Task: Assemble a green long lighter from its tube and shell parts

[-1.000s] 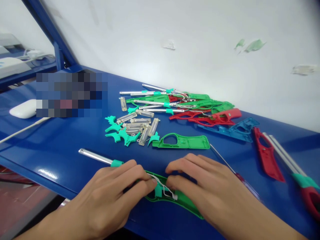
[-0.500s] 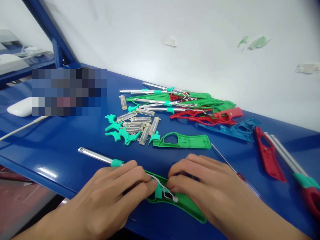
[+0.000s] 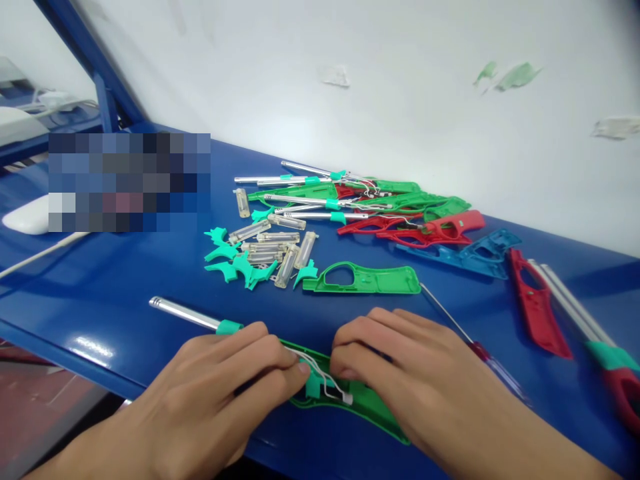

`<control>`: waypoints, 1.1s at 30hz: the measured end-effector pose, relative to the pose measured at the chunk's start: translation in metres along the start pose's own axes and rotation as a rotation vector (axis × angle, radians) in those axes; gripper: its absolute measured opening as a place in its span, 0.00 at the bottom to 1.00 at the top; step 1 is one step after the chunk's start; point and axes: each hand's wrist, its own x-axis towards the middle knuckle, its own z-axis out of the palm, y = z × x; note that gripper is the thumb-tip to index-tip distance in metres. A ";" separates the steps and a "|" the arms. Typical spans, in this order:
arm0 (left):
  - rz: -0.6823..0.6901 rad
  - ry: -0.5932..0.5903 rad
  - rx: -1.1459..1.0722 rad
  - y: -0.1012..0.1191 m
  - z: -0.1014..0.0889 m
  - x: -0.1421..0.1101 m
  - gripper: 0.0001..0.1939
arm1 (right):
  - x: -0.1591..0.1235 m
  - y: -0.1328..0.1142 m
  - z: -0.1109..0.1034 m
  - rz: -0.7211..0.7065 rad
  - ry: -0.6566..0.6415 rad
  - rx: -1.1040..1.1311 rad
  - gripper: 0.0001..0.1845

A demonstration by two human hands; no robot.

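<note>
Both hands are at a half-built stick lighter low in the middle. Its green handle shell [image 3: 373,405] lies with the hollow side up, and a metal tube [image 3: 183,312] with a teal collar [image 3: 230,327] sticks out to the left. My left hand [image 3: 235,383] is closed over the front of the shell, thumb and fingers pressed on it. Beside the thumb sits a teal trigger [image 3: 313,383], with white wires [image 3: 320,373] running over it. My right hand [image 3: 395,360] curls its fingers at the shell's far edge; its fingertips are partly hidden.
Behind the hands lie a green half shell [image 3: 390,280], clear fuel tanks [image 3: 287,265] and teal triggers [image 3: 220,250]. Farther back are metal tubes and coloured shells [image 3: 445,230]. A screwdriver [image 3: 493,367], a red shell [image 3: 540,313] and finished-looking lighters [image 3: 607,353] lie right.
The view has shifted slightly, so everything sits a little farther left. Both hands keep nearly the same pose on the green shell.
</note>
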 end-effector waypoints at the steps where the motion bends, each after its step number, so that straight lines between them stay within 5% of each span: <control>1: -0.001 0.010 0.010 0.000 -0.001 0.000 0.21 | 0.000 0.001 0.001 0.007 -0.005 0.013 0.14; 7: -0.009 0.015 0.059 0.000 0.003 -0.008 0.22 | -0.001 0.003 0.004 0.025 -0.013 0.142 0.15; 28: 0.077 0.044 0.041 -0.001 0.002 -0.010 0.24 | 0.000 -0.012 0.008 0.081 0.093 0.070 0.22; 33: 0.100 0.080 0.099 -0.001 0.003 -0.019 0.23 | -0.003 -0.005 0.007 0.103 -0.021 0.168 0.15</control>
